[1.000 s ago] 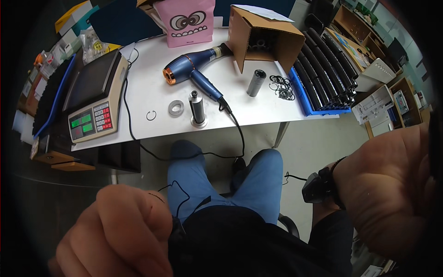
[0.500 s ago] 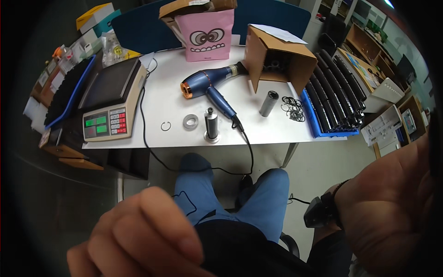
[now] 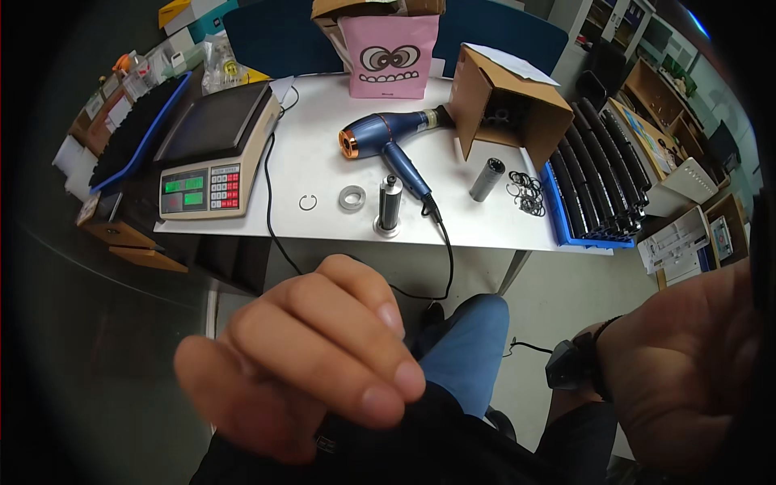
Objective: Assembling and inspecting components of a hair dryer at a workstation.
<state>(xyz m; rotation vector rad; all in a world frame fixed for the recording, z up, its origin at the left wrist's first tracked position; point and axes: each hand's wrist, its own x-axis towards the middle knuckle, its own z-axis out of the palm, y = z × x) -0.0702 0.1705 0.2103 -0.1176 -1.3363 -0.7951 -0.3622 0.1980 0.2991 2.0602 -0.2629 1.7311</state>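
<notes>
My left hand point(image 3: 315, 347) is raised close to the camera, above my lap. Its fingers are curled loosely side by side, and nothing shows in them; the palm is hidden. At the right rim looms my right hand point(image 3: 687, 364), very near, with palm and wrist visible and the fingers out of sight. A black band with a dark device point(image 3: 575, 364) circles that wrist. On the white table point(image 3: 315, 149) beyond stand a dark metal cylinder on a round base point(image 3: 389, 208), a grey ring point(image 3: 352, 198) and a thin snap ring point(image 3: 308, 202).
A blue hair dryer point(image 3: 372, 133) lies mid-table, its cord hanging over the front edge. At left stands a digital scale point(image 3: 212, 162). To the right are a grey cylinder point(image 3: 487, 180), black snap rings point(image 3: 527, 194), an open carton point(image 3: 517, 97) and a blue tray point(image 3: 590, 240) of black parts.
My left hand has moved up and right, now covering one knee. The table scene has shifted slightly right and up. My right hand stays near the right rim.
</notes>
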